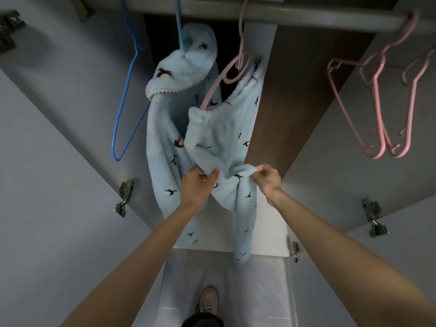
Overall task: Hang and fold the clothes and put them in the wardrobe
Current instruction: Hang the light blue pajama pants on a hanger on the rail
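Left grip: the left grip [199, 182] is closed on the lower edge of the pale blue fleece garment [219, 138], fingers curled under the cloth and the thumb on top.
Right grip: the right grip [266, 179] pinches a fold of the same hem between thumb and fingertips, just to the right of the other hand.
Held garment: it hangs inside the wardrobe on a pink hanger [219, 83], one shoulder slipped onto the hanger's arm. A long sleeve or leg trails down below the hands. The cloth carries small dark bird motifs.
Pink hanger: its hook sits on the rail [306, 14] at the top of the wardrobe.
Second garment [165, 128]: same blue fleece and bird print, hanging just left of the held one and touching it. It hangs from a light blue hanger [178, 24], and its hood is edged with white teeth.
Empty blue hanger [125, 90]: on the rail further left.
Spare pink hangers [377, 102]: a bunch on the rail, well apart to the right.
Door hinges [125, 187]: metal, on the open doors either side.
Shoe [207, 300]: on the floor below, between the forearms.
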`<control>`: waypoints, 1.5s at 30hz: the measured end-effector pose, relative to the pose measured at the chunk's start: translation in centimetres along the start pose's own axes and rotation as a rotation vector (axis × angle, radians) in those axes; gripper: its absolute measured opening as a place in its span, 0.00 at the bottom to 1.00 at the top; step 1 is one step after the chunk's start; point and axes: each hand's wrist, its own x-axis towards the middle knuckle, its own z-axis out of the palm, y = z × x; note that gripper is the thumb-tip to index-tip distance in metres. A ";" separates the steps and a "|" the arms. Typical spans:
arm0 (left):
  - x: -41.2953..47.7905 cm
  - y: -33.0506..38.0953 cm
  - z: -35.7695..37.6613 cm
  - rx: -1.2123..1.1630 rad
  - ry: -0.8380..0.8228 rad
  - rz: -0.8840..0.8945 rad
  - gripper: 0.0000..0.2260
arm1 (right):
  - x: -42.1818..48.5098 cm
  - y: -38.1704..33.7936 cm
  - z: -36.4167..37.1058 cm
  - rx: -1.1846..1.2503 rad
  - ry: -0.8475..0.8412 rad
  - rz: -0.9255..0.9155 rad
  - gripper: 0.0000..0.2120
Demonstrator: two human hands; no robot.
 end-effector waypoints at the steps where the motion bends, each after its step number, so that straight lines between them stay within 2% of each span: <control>1: -0.1 0.1 0.0 -0.009 -0.009 0.003 0.06 | 0.2 -0.2 -0.1 0.012 0.005 -0.009 0.09; 5: -0.3 0.0 0.2 -0.016 -0.013 0.020 0.06 | 0.3 -0.4 -0.4 0.000 0.023 -0.023 0.11; 9: -0.3 -0.5 0.7 0.019 -0.058 0.013 0.09 | 0.1 1.3 -0.3 -0.083 -0.018 0.041 0.02; 11: -0.4 -0.6 1.2 0.026 -0.097 0.000 0.09 | -0.2 2.4 0.0 -0.089 -0.114 0.096 0.09; 13: -0.5 -0.6 1.5 0.067 -0.177 0.006 0.09 | -0.6 3.1 0.4 -0.012 -0.228 0.164 0.16; 17: -1.0 -0.9 2.1 0.116 -0.308 -0.001 0.12 | -1.6 3.5 1.7 0.284 -0.385 0.368 0.22; 20: -1.5 -1.2 2.2 0.165 -0.324 -0.028 0.13 | -2.6 3.8 3.0 0.475 -0.421 0.498 0.23; 24: -1.6 -1.8 1.8 0.169 -0.344 -0.067 0.15 | -3.4 4.6 4.0 0.565 -0.415 0.554 0.21; 35: -2.3 -2.2 1.0 0.076 -0.343 -0.126 0.14 | -4.1 5.2 4.2 0.597 -0.457 0.586 0.22; 40: -3.5 -1.2 0.2 0.117 -0.342 -0.118 0.15 | -5.3 3.8 2.4 0.406 -0.470 0.536 0.19; 45: -6.1 0.5 -1.7 0.182 -0.277 -0.109 0.17 | -7.9 0.7 -1.0 0.216 -0.531 0.390 0.14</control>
